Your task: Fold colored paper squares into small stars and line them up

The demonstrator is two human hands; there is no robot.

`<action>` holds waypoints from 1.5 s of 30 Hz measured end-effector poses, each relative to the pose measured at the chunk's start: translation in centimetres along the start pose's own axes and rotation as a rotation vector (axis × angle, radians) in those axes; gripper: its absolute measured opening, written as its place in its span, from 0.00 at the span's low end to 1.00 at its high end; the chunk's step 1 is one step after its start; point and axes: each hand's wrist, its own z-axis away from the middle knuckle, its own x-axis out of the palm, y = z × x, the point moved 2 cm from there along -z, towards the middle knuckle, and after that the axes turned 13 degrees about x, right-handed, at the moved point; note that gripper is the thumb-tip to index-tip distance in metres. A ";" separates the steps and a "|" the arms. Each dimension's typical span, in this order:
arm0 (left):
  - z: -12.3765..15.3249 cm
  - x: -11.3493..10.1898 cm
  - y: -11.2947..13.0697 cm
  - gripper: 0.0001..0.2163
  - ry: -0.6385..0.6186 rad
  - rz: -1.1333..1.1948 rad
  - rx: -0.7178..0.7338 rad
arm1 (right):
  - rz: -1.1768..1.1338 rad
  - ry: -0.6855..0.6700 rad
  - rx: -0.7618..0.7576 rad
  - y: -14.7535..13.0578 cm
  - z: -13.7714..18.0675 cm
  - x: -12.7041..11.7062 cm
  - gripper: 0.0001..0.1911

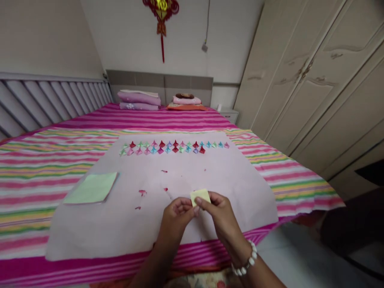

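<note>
Both my hands meet over the near part of a pale pink sheet (228, 180) spread on the bed. My left hand (175, 218) and my right hand (220, 214) each pinch a small folded yellow paper (200, 196), fingers closed on its lower edge. A white bead bracelet (247, 262) circles my right wrist. Farther back on the sheet lie two rows of several small folded paper shapes (174, 147) in red, pink, green and blue. A stack of light green paper squares (92, 188) rests to the left of my hands.
The bed carries a striped pink, green and yellow cover (39, 168). Folded bedding (139, 100) and a pillow (186, 102) sit at the headboard. A cream wardrobe (315, 80) stands at the right, a slatted panel (45, 100) at the left. Small red paper scraps (142, 193) dot the sheet.
</note>
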 end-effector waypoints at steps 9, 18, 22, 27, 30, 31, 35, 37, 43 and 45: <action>1.1 0.8 0.3 0.10 -0.020 0.053 0.001 | 0.052 0.048 -0.069 -1.1 0.6 -0.2 0.15; 1.2 0.6 -0.2 0.10 0.072 0.156 0.075 | -0.050 -0.056 -0.051 -0.4 1.1 0.0 0.10; 0.9 0.2 -0.2 0.13 0.013 0.087 0.132 | -0.071 0.004 -0.042 -0.1 1.0 -0.4 0.19; 0.4 -1.1 1.3 0.19 -0.072 -0.066 0.286 | 0.045 0.019 -0.103 -0.8 1.1 -0.6 0.26; 0.1 -1.5 1.9 0.12 -0.184 -0.136 0.301 | 0.068 -0.015 -0.132 -1.1 1.1 -0.5 0.24; 0.1 -1.5 2.0 0.10 -0.212 -0.123 0.290 | 0.070 -0.024 -0.136 -1.0 1.2 -0.4 0.22; 0.0 -1.2 2.1 0.07 -0.276 -0.015 0.171 | 0.085 -0.055 -0.095 -0.8 1.1 -0.5 0.13; 0.1 -1.1 2.1 0.07 -0.271 -0.018 0.124 | 0.079 -0.074 -0.051 -0.6 1.2 -0.5 0.12; 0.4 -1.2 2.4 0.04 -0.185 -0.079 0.102 | 0.069 -0.092 0.003 0.0 1.5 -0.7 0.09; 0.5 -1.3 2.4 0.04 -0.206 -0.081 0.102 | 0.070 -0.106 0.003 0.0 1.6 -0.8 0.07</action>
